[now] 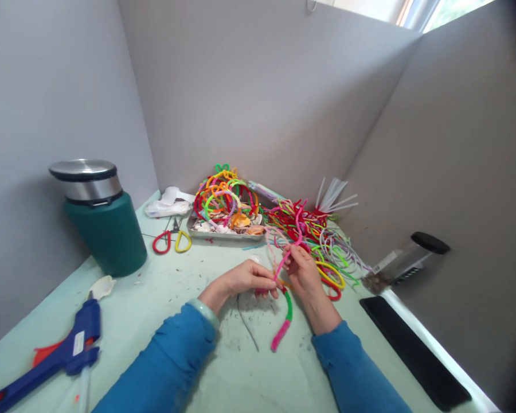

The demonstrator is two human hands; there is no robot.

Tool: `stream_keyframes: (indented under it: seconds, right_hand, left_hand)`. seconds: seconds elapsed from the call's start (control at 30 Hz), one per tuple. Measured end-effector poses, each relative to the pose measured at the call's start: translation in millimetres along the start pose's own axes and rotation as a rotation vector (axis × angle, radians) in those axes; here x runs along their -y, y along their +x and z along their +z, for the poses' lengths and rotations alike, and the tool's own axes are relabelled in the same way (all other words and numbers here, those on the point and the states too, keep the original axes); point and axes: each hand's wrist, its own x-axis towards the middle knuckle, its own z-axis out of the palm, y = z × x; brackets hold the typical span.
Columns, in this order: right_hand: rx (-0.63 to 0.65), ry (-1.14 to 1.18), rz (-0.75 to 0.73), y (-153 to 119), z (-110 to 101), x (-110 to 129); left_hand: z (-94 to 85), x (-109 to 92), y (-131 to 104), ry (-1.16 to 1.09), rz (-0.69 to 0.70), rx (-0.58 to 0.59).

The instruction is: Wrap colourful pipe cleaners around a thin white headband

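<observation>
Between my two hands runs a bright pink pipe cleaner (301,226), its free end rising above my right hand. My left hand (254,277) pinches its lower part, fingers closed. My right hand (304,269) has thumb and fingers closed on it higher up. Below my left fingers hangs a curved piece of fuzzy pipe cleaner (288,307), green with a pink tip; its upper end is hidden by my fingers. A pale pink loop (272,244) shows just behind the hands. A thin grey wire (248,325) lies on the table under my left hand.
A metal tray (223,234) of shells and coloured pipe-cleaner rings stands behind, beside loose pipe cleaners (288,218). Red-and-yellow-handled scissors (172,241), a green flask (105,229) and a blue glue gun (75,344) are left. Right are a clear jar (398,269) and black strip (413,350).
</observation>
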Motion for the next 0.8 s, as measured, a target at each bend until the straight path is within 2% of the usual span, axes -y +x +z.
stream_keyframes:
  seconds: [0.17,0.27,0.33,0.4,0.47,0.53,0.7,0.8]
  right_hand:
    - [-0.040,0.046,0.012,1.7,-3.7,3.4]
    - [0.025,0.049,0.090,-0.5,-3.3,3.4]
    - [0.107,0.005,0.147,-3.5,-2.0,3.3]
    - [0.192,-0.059,0.174,-6.9,-0.6,3.0]
    - [0.253,-0.139,0.164,-10.3,1.3,2.1]
    - [0.298,-0.261,0.125,-13.4,4.0,0.0]
    - [0.471,-0.648,-0.028,-19.1,14.5,-8.1]
    - [0.501,-0.751,-0.082,-20.9,18.7,-10.6]
  left_hand:
    - [0.0,-3.1,-4.8,-0.011,-0.070,0.160]
    - [0.2,-1.5,-3.2,-0.045,-0.079,0.151]
    - [-0.3,1.0,0.3,-0.093,-0.076,0.060]
    - [-1.5,3.5,4.8,-0.144,-0.038,-0.103]
    - [-3.1,5.2,8.9,-0.156,0.031,-0.286]
    - [-4.5,6.3,11.8,-0.123,0.079,-0.388]
    - [-6.9,9.7,14.2,-0.137,0.092,-0.451]
    - [-8.4,10.3,14.0,-0.187,0.086,-0.476]
